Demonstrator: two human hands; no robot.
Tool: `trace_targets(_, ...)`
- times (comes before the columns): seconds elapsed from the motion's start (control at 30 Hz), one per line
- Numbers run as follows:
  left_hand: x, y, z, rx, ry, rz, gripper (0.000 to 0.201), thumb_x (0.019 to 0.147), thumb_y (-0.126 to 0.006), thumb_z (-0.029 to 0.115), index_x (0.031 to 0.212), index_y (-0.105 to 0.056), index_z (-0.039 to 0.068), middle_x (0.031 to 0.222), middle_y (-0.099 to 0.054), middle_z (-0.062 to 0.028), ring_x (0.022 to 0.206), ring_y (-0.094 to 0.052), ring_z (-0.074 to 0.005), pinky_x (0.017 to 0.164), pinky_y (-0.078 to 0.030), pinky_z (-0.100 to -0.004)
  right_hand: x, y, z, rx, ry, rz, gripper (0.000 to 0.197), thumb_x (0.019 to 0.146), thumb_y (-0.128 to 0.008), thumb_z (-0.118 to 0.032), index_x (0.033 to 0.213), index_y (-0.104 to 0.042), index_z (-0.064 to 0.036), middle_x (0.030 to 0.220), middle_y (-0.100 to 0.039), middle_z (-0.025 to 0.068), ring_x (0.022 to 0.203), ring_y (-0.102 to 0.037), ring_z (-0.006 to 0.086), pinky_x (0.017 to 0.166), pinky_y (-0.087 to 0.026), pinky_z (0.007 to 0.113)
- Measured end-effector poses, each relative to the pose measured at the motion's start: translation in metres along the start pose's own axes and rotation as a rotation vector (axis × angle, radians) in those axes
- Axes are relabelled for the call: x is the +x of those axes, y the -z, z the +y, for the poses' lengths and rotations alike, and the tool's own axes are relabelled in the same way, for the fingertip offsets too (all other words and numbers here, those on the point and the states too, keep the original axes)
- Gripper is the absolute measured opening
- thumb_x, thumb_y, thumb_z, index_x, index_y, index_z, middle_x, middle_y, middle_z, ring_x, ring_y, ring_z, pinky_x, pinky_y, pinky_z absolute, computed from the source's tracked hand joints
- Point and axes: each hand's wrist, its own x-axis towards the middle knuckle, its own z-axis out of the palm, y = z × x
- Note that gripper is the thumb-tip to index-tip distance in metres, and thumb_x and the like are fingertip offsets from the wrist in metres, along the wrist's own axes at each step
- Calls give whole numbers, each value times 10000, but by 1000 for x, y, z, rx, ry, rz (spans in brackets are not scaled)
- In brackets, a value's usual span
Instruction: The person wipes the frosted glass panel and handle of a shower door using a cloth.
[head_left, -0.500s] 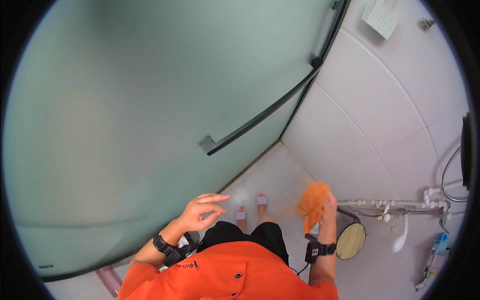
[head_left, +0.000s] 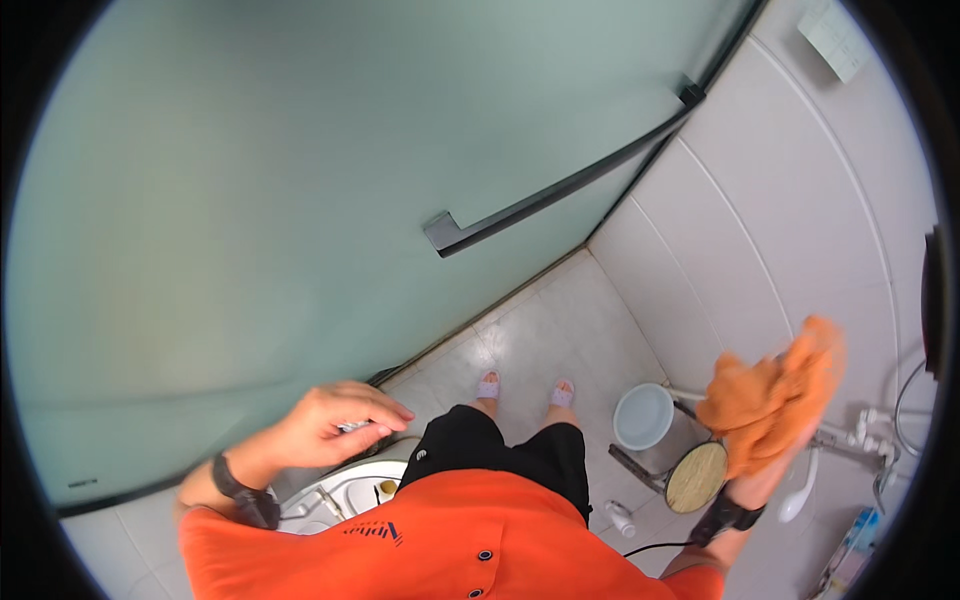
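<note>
My right hand point(head_left: 797, 448) grips a crumpled orange cloth point(head_left: 750, 405) at the right, near the white wall. The cloth hangs over most of the hand, hiding its fingers, and its upper end is blurred by motion. My left hand point(head_left: 345, 425) is held out at the lower left in front of the frosted glass panel point(head_left: 250, 250). Its fingers are stretched and slightly bent, the thumb apart from them, with nothing in between. It touches neither the glass nor the long dark metal handle point(head_left: 560, 190) farther up.
Below my left hand stands a white washbasin point(head_left: 385, 470) with a tap. Toward the right are a pale blue basin point(head_left: 643, 416), a round wood-patterned seat point(head_left: 697, 478), a white bottle point(head_left: 620, 519) on the floor, and a white shower head point(head_left: 798, 492) beside wall pipes.
My right hand has swung out to the right with the cloth. The left hand has moved left. The view has shifted, bringing the washbasin, blue basin and bottle into sight.
</note>
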Motion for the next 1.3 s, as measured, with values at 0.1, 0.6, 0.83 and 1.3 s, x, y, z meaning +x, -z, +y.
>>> trace_targets(0.1, 31, 11, 34, -57, -19, -2, 141, 811, -552, -28, 915, -641, 6, 934, -650, -115, 847, -624, -218, 741, -483, -301, 50, -33, -13, 33, 54, -201, 401, 898, -433, -361, 1131, -464, -36, 926, -545, 79, 772, -537, 202, 664, -473, 332)
trace_targets(0.6, 162, -137, -69, -835, -314, 218, 151, 844, -502, -41, 971, -585, -39, 960, -620, -149, 914, -593, -219, 801, -474, -338, 207, -115, 107, 44, 209, -868, 328, 931, -336, -326, 972, -475, -31, 745, -491, 102, 584, -459, 188, 452, -417, 250)
trace_targets(0.83, 172, -153, -175, -1007, -254, 824, 143, 871, -444, 22, 955, -559, 9, 823, -598, -85, 759, -568, -164, 711, -467, -301, 255, -139, 206, 233, 358, -656, 401, 940, -341, -369, 1130, -454, -35, 1050, -527, 79, 921, -528, 213, 762, -455, 337)
trace_targets(1.3, 136, -165, -382, 519, -348, 2047, 337, 837, -482, 7, 1174, -470, 7, 1355, -311, -191, 1269, -291, -285, 1034, -241, -416, 148, -108, 429, -581, 2200, -1416, 325, 807, -593, -149, 1128, -575, -104, 1204, -545, 54, 1177, -460, 252, 1002, -327, 429)
